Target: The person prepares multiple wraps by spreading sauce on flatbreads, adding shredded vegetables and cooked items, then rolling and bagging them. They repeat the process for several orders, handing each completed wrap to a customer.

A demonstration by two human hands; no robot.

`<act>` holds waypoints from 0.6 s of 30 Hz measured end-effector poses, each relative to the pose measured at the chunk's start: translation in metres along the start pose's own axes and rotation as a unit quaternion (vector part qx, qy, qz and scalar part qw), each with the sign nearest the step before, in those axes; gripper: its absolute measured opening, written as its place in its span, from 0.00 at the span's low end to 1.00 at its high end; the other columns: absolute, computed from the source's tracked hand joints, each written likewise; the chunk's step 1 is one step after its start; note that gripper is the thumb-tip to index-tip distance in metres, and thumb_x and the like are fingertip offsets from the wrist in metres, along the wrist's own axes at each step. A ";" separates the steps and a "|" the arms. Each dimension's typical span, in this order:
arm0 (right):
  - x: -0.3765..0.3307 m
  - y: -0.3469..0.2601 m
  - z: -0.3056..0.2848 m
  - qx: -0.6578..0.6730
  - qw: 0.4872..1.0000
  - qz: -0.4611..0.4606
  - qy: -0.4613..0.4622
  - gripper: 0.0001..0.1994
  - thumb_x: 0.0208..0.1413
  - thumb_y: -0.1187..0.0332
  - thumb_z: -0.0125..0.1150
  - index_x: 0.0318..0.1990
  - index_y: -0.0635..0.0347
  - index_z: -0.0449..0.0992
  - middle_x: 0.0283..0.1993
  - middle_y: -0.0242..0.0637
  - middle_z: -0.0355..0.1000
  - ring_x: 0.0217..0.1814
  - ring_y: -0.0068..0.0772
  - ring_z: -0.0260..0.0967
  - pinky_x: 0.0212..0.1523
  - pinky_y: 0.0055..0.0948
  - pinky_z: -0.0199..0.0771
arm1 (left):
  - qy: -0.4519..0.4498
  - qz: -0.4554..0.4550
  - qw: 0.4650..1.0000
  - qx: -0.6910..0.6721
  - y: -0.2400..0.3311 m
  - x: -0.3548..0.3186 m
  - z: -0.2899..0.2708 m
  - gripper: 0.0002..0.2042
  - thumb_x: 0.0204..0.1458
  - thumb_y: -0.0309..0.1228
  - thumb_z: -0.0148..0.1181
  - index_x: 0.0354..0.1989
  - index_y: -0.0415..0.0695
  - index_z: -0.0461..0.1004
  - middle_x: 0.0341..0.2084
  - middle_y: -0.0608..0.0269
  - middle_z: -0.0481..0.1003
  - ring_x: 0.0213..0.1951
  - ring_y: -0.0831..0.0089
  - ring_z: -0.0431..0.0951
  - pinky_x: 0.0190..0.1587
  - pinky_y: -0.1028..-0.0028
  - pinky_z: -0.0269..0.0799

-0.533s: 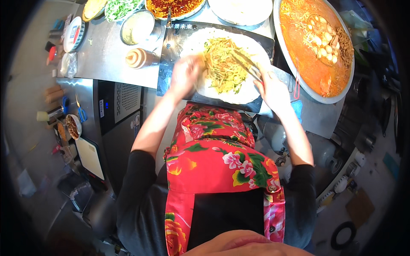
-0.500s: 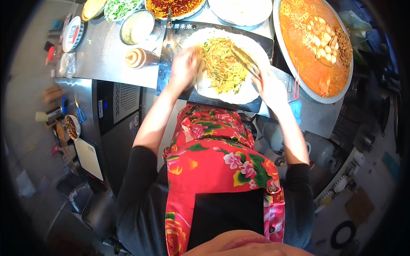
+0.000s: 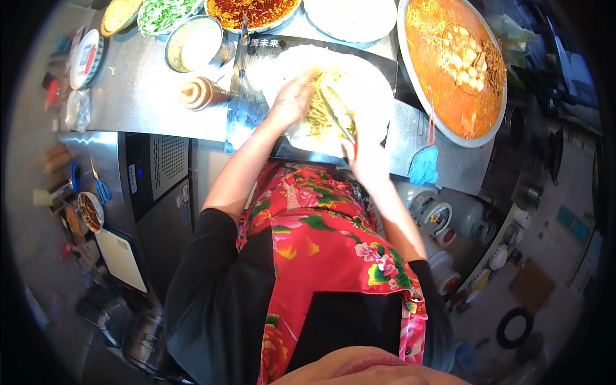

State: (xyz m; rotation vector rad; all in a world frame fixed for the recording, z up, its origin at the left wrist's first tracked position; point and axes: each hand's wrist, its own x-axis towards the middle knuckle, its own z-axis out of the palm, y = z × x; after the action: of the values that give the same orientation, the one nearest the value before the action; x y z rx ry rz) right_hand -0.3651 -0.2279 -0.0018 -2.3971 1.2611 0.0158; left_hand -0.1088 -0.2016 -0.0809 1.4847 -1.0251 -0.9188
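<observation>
A pale flat wrap (image 3: 366, 96) is spread on a dark board (image 3: 256, 115) at 12 o'clock on the desk (image 3: 141, 102), heaped with yellow shredded filling (image 3: 324, 109). The left hand (image 3: 292, 99) is pressed on the filling, fingers together, seemingly to steady it. Long tongs (image 3: 339, 119) are pinched in the right hand (image 3: 366, 160) at 6 o'clock of the wrap. An orange stew pan (image 3: 449, 64) is seen at 2 o'clock, a brown shaker (image 3: 200, 94) at 9 o'clock.

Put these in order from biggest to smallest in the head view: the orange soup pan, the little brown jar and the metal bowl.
1. Orange soup pan, by far the biggest.
2. Metal bowl.
3. Little brown jar, the smallest.
</observation>
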 end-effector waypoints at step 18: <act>0.038 0.026 -0.127 -0.195 0.940 -0.209 -0.188 0.30 0.52 0.61 0.70 0.63 0.51 0.69 0.40 0.43 0.74 0.37 0.46 0.78 0.36 0.40 0.80 | 0.137 -0.165 0.957 -0.193 0.014 -0.090 0.023 0.19 0.64 0.22 0.53 0.64 0.36 0.68 0.60 0.54 0.72 0.62 0.69 0.71 0.67 0.70 0.61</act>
State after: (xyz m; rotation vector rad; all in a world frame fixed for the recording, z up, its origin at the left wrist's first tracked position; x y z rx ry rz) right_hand -0.3863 -0.3182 0.0959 -2.7699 0.5987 0.6185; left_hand -0.1620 -0.1258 -0.0679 1.4178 -0.3711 -1.0420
